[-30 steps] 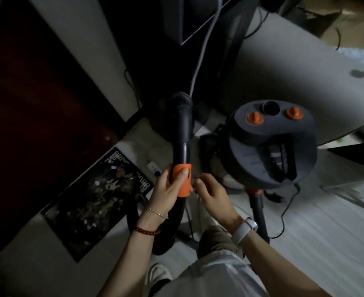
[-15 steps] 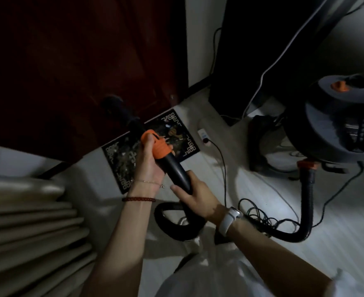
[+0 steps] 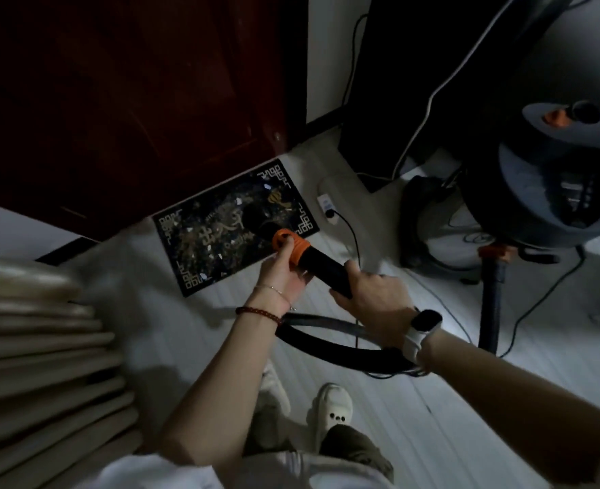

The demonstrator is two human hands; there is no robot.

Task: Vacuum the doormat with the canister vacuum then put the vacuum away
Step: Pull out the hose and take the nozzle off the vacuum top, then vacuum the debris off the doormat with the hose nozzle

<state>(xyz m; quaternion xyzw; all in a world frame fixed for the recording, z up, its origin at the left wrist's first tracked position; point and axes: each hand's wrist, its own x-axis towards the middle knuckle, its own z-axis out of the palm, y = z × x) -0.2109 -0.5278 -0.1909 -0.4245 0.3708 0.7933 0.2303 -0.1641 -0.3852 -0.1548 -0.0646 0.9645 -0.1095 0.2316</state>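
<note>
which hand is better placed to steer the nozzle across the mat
Left. The left hand grips the orange collar right behind the nozzle, which points at the mat. The right hand holds the wand farther back.

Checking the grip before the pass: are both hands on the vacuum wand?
Yes, the left hand grips the orange collar and the right hand holds the black wand behind it.

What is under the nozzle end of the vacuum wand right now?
The patterned doormat with pale scraps on it lies under the wand. The nozzle covers the spot below, so contact cannot be seen.
</note>
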